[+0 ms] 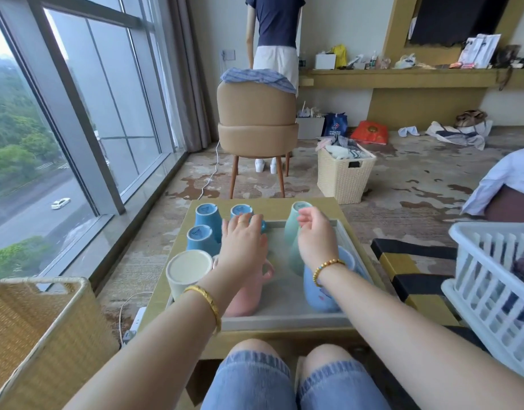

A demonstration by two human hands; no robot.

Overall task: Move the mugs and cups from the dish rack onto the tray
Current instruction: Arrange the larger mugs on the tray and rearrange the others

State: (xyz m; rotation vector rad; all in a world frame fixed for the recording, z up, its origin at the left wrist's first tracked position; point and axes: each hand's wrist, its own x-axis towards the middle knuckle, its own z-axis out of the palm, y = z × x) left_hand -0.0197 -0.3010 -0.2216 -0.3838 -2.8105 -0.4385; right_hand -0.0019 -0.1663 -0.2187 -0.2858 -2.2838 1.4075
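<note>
A grey tray lies on a small yellow table in front of my knees. Upside down on it stand three blue cups, a cream cup, a pink mug, a light blue mug and two mint cups. My left hand hovers over the tray's middle with fingers stretched toward the far blue cup, holding nothing. My right hand hangs loosely curled beside the far mint cup, also holding nothing. The white dish rack stands at my right.
A woven basket sits at the near left by the window. Beyond the table stand a tan chair and a cream laundry basket. A person stands behind the chair. A black and yellow stool lies between table and rack.
</note>
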